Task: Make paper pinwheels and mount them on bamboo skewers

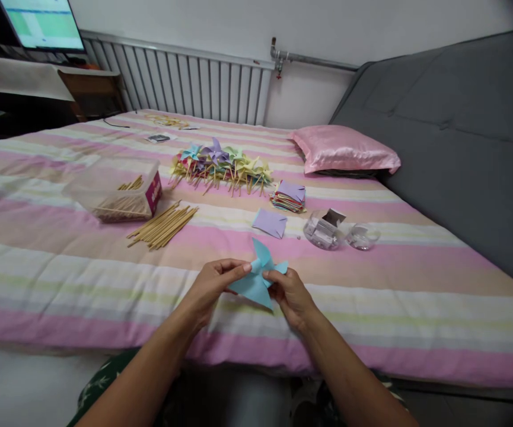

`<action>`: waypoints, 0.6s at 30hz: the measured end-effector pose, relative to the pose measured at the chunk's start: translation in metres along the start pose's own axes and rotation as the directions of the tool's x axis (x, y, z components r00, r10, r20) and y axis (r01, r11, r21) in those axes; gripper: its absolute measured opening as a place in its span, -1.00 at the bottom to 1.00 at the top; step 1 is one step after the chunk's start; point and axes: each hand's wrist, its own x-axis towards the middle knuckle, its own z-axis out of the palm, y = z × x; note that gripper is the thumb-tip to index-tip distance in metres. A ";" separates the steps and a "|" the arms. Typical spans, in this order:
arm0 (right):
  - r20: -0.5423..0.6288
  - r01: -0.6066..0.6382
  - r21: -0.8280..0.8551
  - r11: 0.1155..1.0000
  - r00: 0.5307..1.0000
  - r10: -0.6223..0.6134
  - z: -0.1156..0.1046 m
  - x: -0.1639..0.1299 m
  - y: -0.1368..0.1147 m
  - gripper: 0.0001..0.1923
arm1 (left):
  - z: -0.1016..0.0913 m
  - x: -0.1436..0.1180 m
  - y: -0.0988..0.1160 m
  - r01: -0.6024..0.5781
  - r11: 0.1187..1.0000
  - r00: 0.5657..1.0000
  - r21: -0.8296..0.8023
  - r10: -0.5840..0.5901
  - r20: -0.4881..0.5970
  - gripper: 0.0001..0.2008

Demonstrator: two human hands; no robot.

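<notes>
- The left hand (214, 283) and the right hand (288, 292) both pinch a light-blue folded paper pinwheel (256, 279), held between them just above the near edge of the pink, cream and green striped bedcover (60, 279).
- Judging by the folded vanes, the shaping of the blue paper looks to be in hand; the corners seem gathered at the centre, so the next move probably calls for a steady pinch there and something to fix it.
- Beyond the hands lies a flat lilac paper square (269, 223), beside two small clear plastic tubs (338, 232).
- To the left, a loose bundle of thin wooden sticks (162, 225) lies by a clear plastic box (112, 190) holding more sticks.
- Farther back sit a stack of coloured paper squares (289, 197) and a heap of finished paper pinwheels on sticks (220, 166).
- A glossy pink satin pillow (343, 149) rests against the grey padded headboard (452, 130).
</notes>
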 end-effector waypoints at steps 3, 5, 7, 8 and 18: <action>0.021 -0.026 -0.057 0.998 0.999 0.027 0.000 -0.003 0.000 -0.86 | 0.002 0.001 -0.002 0.003 1.000 1.000 0.027 -0.003 -0.001 -0.72; 0.045 -0.026 -0.085 0.996 0.999 0.030 -0.001 -0.004 0.001 -0.87 | 0.005 0.002 -0.005 -0.004 0.999 1.000 0.048 0.004 -0.008 -0.74; 0.060 -0.020 -0.116 0.993 0.998 0.027 -0.001 -0.004 0.002 -0.88 | 0.007 0.002 -0.008 -0.002 0.998 1.000 0.071 0.003 -0.025 -0.78; 0.064 -0.019 -0.132 0.991 0.998 0.027 -0.001 -0.004 0.002 -0.88 | 0.008 0.003 -0.009 0.004 0.997 0.999 0.082 -0.001 -0.035 -0.80; 0.056 0.006 -0.193 0.981 0.998 0.005 0.000 -0.004 0.002 -0.88 | 0.007 0.005 -0.013 0.047 0.993 0.998 0.107 -0.043 -0.038 -0.89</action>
